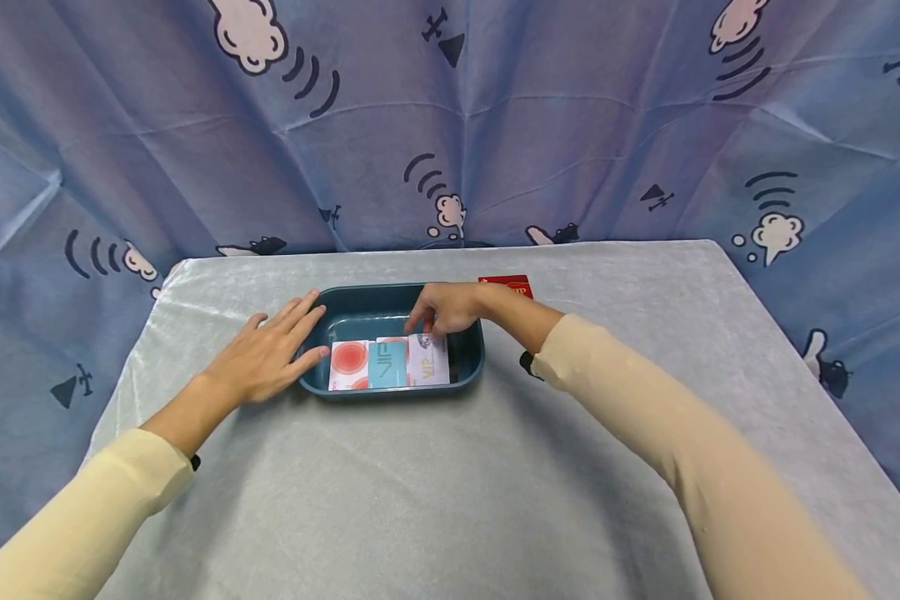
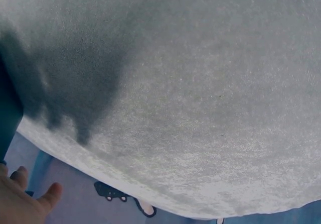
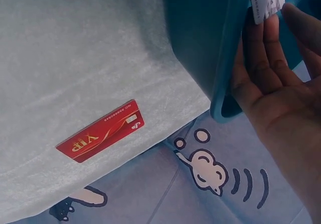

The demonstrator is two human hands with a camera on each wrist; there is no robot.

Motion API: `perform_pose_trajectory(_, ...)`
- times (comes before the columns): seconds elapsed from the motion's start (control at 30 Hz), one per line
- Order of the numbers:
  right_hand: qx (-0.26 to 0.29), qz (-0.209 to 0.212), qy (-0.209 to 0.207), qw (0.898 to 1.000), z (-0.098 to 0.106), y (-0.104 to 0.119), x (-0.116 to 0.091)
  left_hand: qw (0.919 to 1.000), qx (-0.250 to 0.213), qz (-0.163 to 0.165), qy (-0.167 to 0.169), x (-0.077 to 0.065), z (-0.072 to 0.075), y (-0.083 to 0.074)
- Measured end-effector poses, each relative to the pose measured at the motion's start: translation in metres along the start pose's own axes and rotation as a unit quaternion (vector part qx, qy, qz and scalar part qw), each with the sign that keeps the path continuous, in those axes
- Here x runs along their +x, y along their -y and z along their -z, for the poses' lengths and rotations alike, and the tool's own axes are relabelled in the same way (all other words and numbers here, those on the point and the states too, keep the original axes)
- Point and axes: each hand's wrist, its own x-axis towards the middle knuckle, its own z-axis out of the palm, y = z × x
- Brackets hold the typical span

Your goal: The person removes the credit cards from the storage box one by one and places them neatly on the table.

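A dark teal tray (image 1: 363, 323) stands on the cloth with a row of cards along its near side. At the left is a white card with red circles (image 1: 348, 360); a light blue VIP card (image 1: 387, 367) overlaps it. My right hand (image 1: 450, 307) reaches over the tray's far right and pinches the end of a white VIP card (image 1: 429, 367). In the right wrist view, thumb and fingers meet at that white card's (image 3: 266, 2) edge. My left hand (image 1: 266, 357) lies with straight fingers at the tray's left rim. Part of another red-patterned card (image 1: 392, 339) shows behind the blue one.
Behind the tray's right end, a red VIP card (image 3: 103, 131) lies on the grey table cloth (image 1: 420, 483), partly hidden by my right wrist in the head view. A patterned blue curtain (image 1: 495, 125) hangs behind the table's far edge.
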Motion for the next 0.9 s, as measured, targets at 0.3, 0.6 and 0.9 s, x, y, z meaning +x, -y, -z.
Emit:
perform_pose_trajectory(0.3, 0.001, 0.002, -0.02, 1.0, -0.002, 0.001, -0.004, 1.0, -0.001, 0.001, 0.0, 0.001, 0.001, 0.0)
perform_pose_trajectory(0.6, -0.005, 0.003, -0.032, 0.999, -0.001, -0.003, -0.009, 0.9999, -0.005, -0.008, -0.007, 0.0, -0.001, -0.001)
perform_pose_trajectory(0.9, 0.014, 0.002, -0.045, 0.999, 0.004, -0.007, -0.015, 0.9999, -0.003, -0.009, -0.004, -0.002, 0.002, -0.001)
